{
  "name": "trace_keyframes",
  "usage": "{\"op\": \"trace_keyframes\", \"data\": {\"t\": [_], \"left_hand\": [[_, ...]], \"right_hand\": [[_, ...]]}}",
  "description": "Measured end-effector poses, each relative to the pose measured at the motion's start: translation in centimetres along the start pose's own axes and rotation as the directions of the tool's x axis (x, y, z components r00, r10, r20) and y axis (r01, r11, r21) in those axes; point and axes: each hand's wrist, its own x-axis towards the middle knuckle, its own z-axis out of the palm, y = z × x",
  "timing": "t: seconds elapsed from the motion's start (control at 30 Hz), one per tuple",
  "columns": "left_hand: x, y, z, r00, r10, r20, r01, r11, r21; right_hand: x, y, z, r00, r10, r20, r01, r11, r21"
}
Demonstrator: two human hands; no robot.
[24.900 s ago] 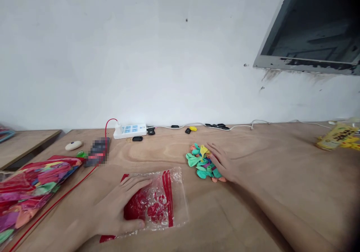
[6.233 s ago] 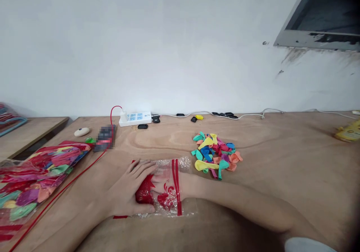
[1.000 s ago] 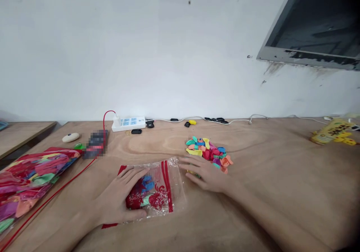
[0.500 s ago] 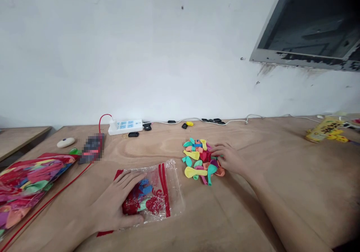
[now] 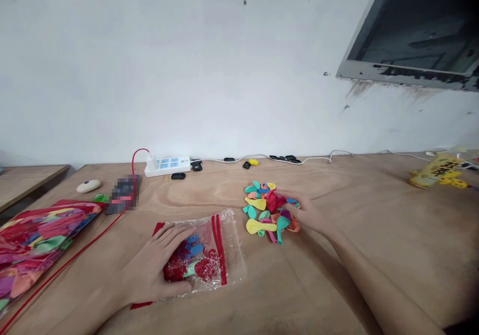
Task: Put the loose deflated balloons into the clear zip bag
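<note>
My left hand (image 5: 157, 260) lies on a clear plastic bag (image 5: 234, 255) with red print, its fingers stretched out and thumb apart. Blue and pale green balloons show through the plastic. To the right of the bag, a loose pile of balloons (image 5: 256, 227) in yellow, teal, orange, pink and purple lies on the wooden table (image 5: 209, 190). My right hand (image 5: 309, 214) reaches into the pile's right side, thumb and fingers closed around a red balloon (image 5: 274, 201). The fingertips are partly hidden behind it.
A fuller bag of balloons (image 5: 41, 245) lies at the left, beside a red cable (image 5: 75, 255) and a blurred phone (image 5: 121, 193). At the wall are a white power strip (image 5: 168, 165) and small black pieces (image 5: 178, 176). A yellow packet (image 5: 434, 170) lies far right.
My right hand has shifted slightly in the pile, and its fingers have closed on the red balloon, which now sits higher. My left hand stays on the bag. The view has tilted slightly.
</note>
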Motion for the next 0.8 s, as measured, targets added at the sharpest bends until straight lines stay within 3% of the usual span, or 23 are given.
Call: {"op": "trace_keyframes", "data": {"t": [0.13, 0.2, 0.43, 0.6, 0.8], "left_hand": [[0.1, 0.0, -0.1, 1.0, -0.006, -0.002, 0.006, 1.0, 0.003], [0.1, 0.1, -0.1, 1.0, -0.006, 0.001, 0.006, 1.0, 0.006], [0.0, 0.0, -0.1, 1.0, -0.004, 0.013, 0.004, 1.0, 0.007], [0.1, 0.0, -0.2, 1.0, 0.001, 0.004, -0.001, 1.0, 0.007], [0.1, 0.1, -0.2, 1.0, -0.001, 0.007, 0.001, 1.0, 0.01]], "right_hand": [[0.0, 1.8, 0.2, 0.996, -0.09, 0.015, 0.09, 0.948, -0.306], [0.0, 2.0, 0.0, 0.994, -0.104, 0.02, 0.104, 0.924, -0.369], [0.2, -0.3, -0.6, 0.963, -0.245, 0.111, 0.268, 0.894, -0.358], [0.0, 0.1, 0.0, 0.953, -0.208, 0.22, 0.28, 0.883, -0.376], [0.1, 0.7, 0.4, 0.951, -0.221, 0.214, 0.289, 0.882, -0.373]]}}
